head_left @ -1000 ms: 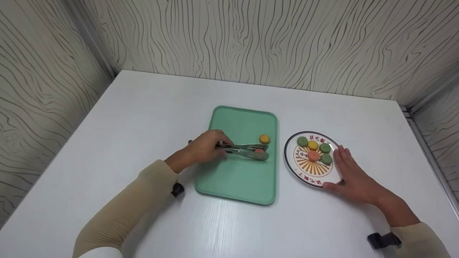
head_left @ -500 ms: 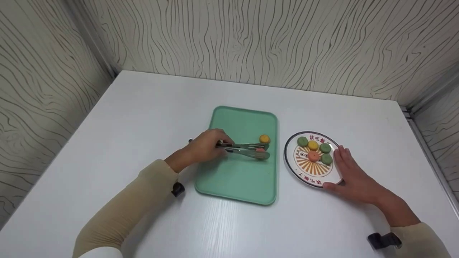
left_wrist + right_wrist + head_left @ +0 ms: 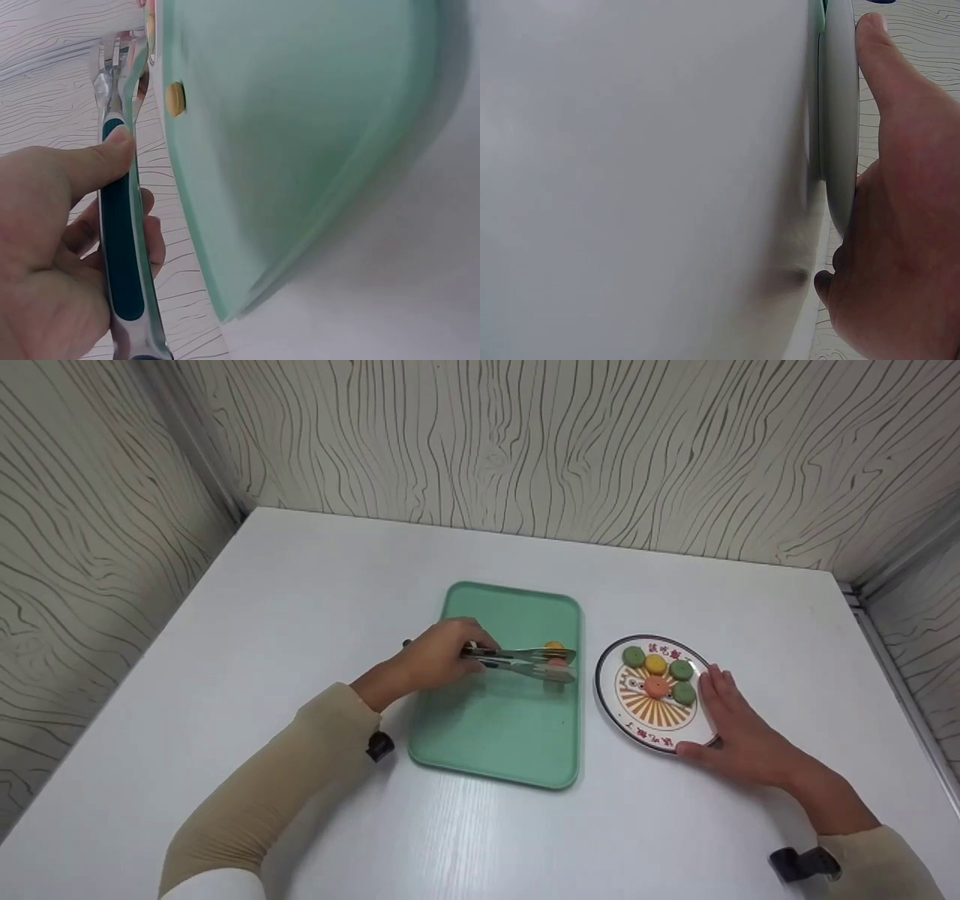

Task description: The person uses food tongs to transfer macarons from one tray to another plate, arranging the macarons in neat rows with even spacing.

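Note:
My left hand [image 3: 442, 654] grips a pair of metal food tongs [image 3: 517, 660], its thumb on the dark blue handle [image 3: 120, 217] in the left wrist view. Between the tong tips sits a pink-orange macaron [image 3: 557, 663], over the right side of the green tray [image 3: 491, 735]. A yellow macaron [image 3: 554, 646] lies on the tray just behind the tongs, partly covered by them. My right hand [image 3: 739, 735] rests at the right rim of a white patterned plate [image 3: 637, 727], fingers straight along the edge and thumb at the near rim.
On the plate are several macarons: green ones [image 3: 683, 693], a yellow macaron [image 3: 655, 664] and an orange macaron [image 3: 657, 686]. Tray and plate stand side by side on a white table [image 3: 337, 585], with patterned wall panels [image 3: 525, 450] behind.
The tongs, with the pink-orange macaron between their tips, have moved up and slightly right, toward the tray's right edge. My right hand and the plate have stayed in place.

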Tool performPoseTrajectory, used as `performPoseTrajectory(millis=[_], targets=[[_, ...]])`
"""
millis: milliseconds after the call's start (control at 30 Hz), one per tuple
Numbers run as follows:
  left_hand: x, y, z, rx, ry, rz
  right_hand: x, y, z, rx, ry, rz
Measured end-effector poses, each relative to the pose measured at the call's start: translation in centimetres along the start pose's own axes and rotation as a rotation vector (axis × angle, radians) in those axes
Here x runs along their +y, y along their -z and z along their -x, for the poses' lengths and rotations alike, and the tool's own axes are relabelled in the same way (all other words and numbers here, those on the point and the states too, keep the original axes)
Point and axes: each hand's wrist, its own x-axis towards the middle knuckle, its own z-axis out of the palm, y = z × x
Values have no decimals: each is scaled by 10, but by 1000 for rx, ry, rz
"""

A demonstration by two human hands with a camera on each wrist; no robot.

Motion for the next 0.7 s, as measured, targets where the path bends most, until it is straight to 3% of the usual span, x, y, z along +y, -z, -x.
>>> performPoseTrajectory(millis=[700], targets=[[17,-7,-27,5,-25,-14,-2,1,0,-4,-3,-13]])
